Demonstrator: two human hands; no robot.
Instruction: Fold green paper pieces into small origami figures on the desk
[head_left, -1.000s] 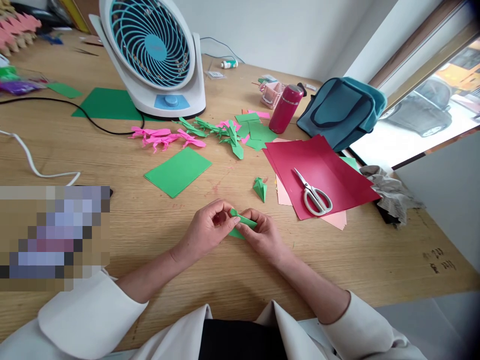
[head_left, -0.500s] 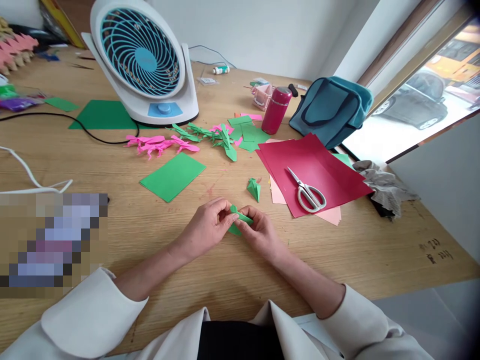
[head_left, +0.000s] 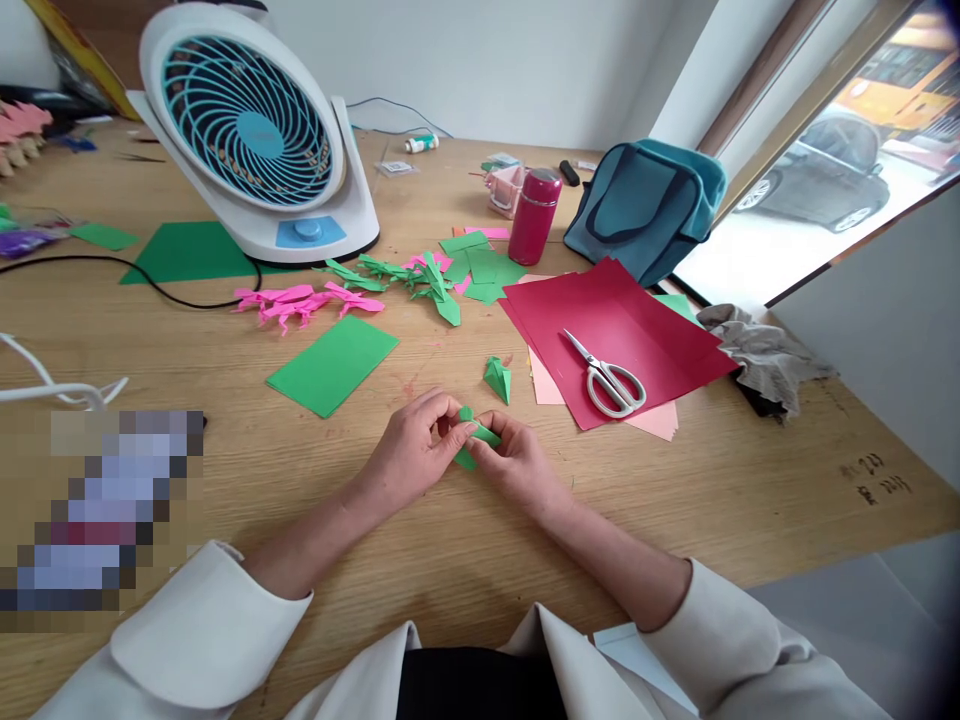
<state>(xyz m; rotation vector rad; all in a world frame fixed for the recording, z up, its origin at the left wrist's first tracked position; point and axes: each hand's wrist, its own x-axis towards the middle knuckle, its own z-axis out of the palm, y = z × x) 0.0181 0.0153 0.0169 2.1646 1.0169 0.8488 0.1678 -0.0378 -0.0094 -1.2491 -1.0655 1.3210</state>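
Note:
A small piece of folded green paper (head_left: 487, 435) is pinched between both hands, just above the wooden table. My left hand (head_left: 421, 440) grips its left side with thumb and fingertips. On its right side, my right hand (head_left: 517, 462) holds it the same way, the thumbs almost meeting. Fingers cover much of the paper, so its full shape is hidden. Just beyond the hands lies another folded green paper piece (head_left: 498, 379). A stack of green paper (head_left: 334, 365) rests to the far left of them.
White-handled scissors (head_left: 611, 382) lie on red paper sheets (head_left: 660, 345) at the right. Pink folded figures (head_left: 289, 303) and green folded figures (head_left: 435, 285) sit farther back. Behind them stand a fan (head_left: 259, 135), a red flask (head_left: 535, 215) and a blue bag (head_left: 645, 210).
The view has shifted slightly, so the table things appear moved mostly left. Both hands keep their pinch on the folded green paper, with hardly any change in their pose.

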